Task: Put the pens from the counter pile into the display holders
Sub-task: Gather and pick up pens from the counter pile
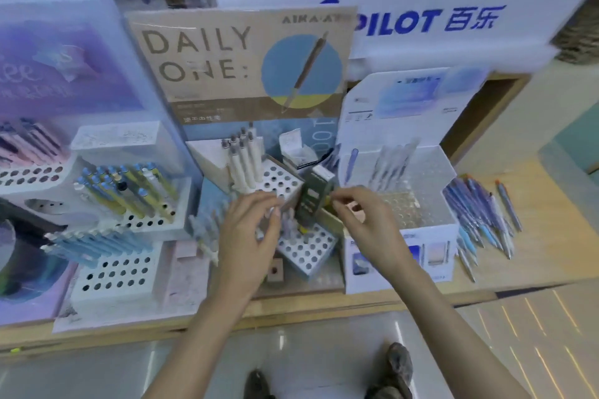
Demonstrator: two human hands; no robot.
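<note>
Two hands: both reach forward over the counter's near edge, backs upward, forearms converging on the middle display.
Right hand [363, 220]: thumb and forefinger pinch the right edge of a dark box [314, 201]; the other fingers curl loosely behind them.
Left hand [249, 236]: fingers bent toward the box's left side, thumb stretched toward it; blur hides whether it grips anything.
Box: stands on end, slightly tilted, long axis near vertical, between the two hands.
Pile [479, 214]: blue and lilac pens lie flat on the counter [534, 236] at far right, well apart from both hands. Their long axes are roughly parallel, running away from the viewer with the far ends leaning left. Which end is the tip cannot be told.
Upper holder [278, 183]: white perforated block just behind the hands; white pens [246, 159] stand in its back rows, tops leaning away.
Lower holder [308, 249]: perforated block below the box, near both wrists.
Right display [405, 236]: white carton between the hands and the pile; clear pens [392, 162] stand at its back.
Left holders [123, 272]: perforated tiers carrying yellow pens [136, 194] above and blue pens [97, 243] below, all slanting left.
Sign [201, 52]: tan card reading "DAILY ONE:", upright behind the upper holder.
</note>
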